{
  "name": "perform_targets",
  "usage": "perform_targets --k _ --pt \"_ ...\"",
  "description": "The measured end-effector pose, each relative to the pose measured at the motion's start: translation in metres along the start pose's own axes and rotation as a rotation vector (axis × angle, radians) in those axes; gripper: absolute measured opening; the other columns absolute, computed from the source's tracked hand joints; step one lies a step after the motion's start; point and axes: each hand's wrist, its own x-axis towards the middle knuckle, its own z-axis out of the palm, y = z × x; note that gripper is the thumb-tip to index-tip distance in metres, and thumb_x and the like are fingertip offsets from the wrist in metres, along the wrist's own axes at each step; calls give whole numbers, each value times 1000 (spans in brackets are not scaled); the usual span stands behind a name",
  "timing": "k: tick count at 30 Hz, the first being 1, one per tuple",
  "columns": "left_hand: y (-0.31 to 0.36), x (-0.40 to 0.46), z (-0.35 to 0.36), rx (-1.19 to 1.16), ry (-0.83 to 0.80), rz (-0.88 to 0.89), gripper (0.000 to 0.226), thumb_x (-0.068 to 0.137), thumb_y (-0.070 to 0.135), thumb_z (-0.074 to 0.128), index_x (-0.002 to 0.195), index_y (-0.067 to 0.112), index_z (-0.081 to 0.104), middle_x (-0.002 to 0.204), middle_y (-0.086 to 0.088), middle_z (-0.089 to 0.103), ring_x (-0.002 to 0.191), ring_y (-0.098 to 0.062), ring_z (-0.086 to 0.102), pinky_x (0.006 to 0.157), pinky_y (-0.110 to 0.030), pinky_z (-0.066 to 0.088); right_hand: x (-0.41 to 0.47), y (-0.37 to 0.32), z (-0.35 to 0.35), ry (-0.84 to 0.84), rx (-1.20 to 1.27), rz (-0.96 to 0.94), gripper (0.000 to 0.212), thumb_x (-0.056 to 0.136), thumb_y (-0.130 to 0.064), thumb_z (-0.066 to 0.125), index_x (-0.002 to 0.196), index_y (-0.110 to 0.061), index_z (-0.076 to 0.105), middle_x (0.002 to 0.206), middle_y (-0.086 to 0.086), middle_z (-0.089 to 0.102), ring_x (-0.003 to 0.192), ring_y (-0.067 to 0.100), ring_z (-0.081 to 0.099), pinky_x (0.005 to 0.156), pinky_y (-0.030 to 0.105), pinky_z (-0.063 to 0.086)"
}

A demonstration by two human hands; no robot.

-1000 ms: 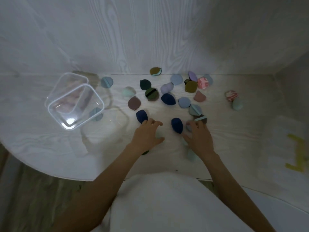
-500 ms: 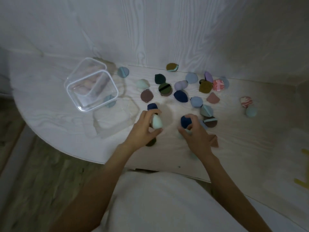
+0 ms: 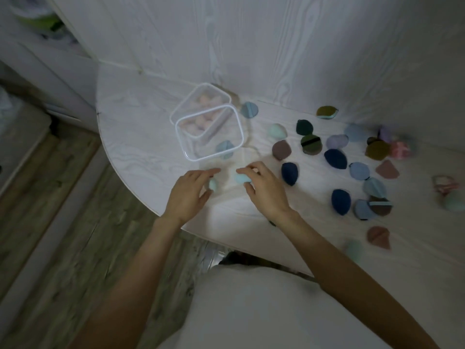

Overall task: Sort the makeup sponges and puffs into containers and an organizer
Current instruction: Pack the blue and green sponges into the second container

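Observation:
Both hands hover near the table's left front edge, just in front of the clear containers. My left hand (image 3: 190,191) pinches a small mint sponge (image 3: 213,184) between thumb and fingers. My right hand (image 3: 265,188) grips a pale blue-green sponge (image 3: 241,178) under its fingertips. Two clear plastic containers stand behind the hands. The rear one (image 3: 176,112) holds pink sponges, and the front one (image 3: 240,127) shows a blue puff (image 3: 224,147) through its wall. Many loose sponges and puffs lie to the right, among them a navy sponge (image 3: 289,173).
The round white table (image 3: 141,147) ends close to my left hand, with wood floor (image 3: 63,222) below. A wood-grain wall (image 3: 276,46) backs the table. More puffs lie at right: a second navy sponge (image 3: 341,201), a brown puff (image 3: 378,236), a mint sponge (image 3: 354,250).
My view has swung left. Both hands moved left toward the containers. My right hand left the navy sponge on the table and now carries a pale blue-green one; my left hand still has its mint sponge.

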Motion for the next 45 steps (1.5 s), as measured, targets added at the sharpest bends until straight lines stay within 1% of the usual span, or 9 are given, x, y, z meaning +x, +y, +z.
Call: perform_targets --k 4,11,19,23,26,30,36,41,45 --pt "-8 8 -3 -10 -85 -29 33 81 11 67 111 24 64 113 4 63 90 -23 54 68 -31 46 -3 4 21 28 -116 54 34 92 -13 53 126 -16 55 120 9 50 98 23 55 64 27 42" --pt "-9 20 1 56 -130 83 33 75 8 70 105 19 67 107 -4 68 82 -31 64 69 -37 48 -1 3 29 129 -166 129 32 89 -13 59 121 -8 59 107 16 55 82 26 60 60 32 53" --pt "-7 42 18 182 -275 148 41 91 7 46 126 24 57 131 -2 56 114 -23 54 88 -35 36 -4 17 23 217 -117 232 34 91 -14 56 125 -7 56 111 16 53 90 25 55 65 25 43" --pt "-7 37 12 173 -303 174 42 90 34 36 124 24 59 130 5 55 114 -18 53 94 -34 26 -3 15 23 226 -109 258 36 91 -14 57 127 -8 54 113 15 52 92 24 55 68 28 46" --pt "-9 32 11 234 -262 221 41 84 43 54 118 21 62 122 3 60 108 -20 57 97 -40 27 -3 15 24 242 -128 252 36 88 -12 60 123 -8 57 109 14 54 88 24 57 67 31 47" --pt "-11 28 19 263 -175 261 34 63 14 81 95 18 71 94 -1 69 82 -23 66 84 -42 43 5 15 23 299 -435 163 31 78 -20 69 108 -14 64 88 9 64 74 27 59 70 38 36" --pt "-4 26 23 272 -92 203 42 55 14 83 94 15 68 84 -1 70 73 -21 67 89 -38 33 43 -12 25 -33 -534 227 28 86 -42 57 91 -15 54 81 3 65 76 22 55 74 34 20" --pt "2 30 27 250 -46 122 42 58 18 81 96 13 66 79 -2 70 71 -22 67 86 -34 26 51 -16 32 -75 -434 318 32 83 -51 56 86 -20 64 72 -1 66 73 18 56 78 34 23" --pt "3 32 33 217 -68 102 45 61 17 77 104 15 66 89 -4 69 79 -26 65 84 -38 36 44 -13 27 -87 -317 286 30 87 -45 51 86 -23 71 77 -3 69 79 16 56 80 33 20"
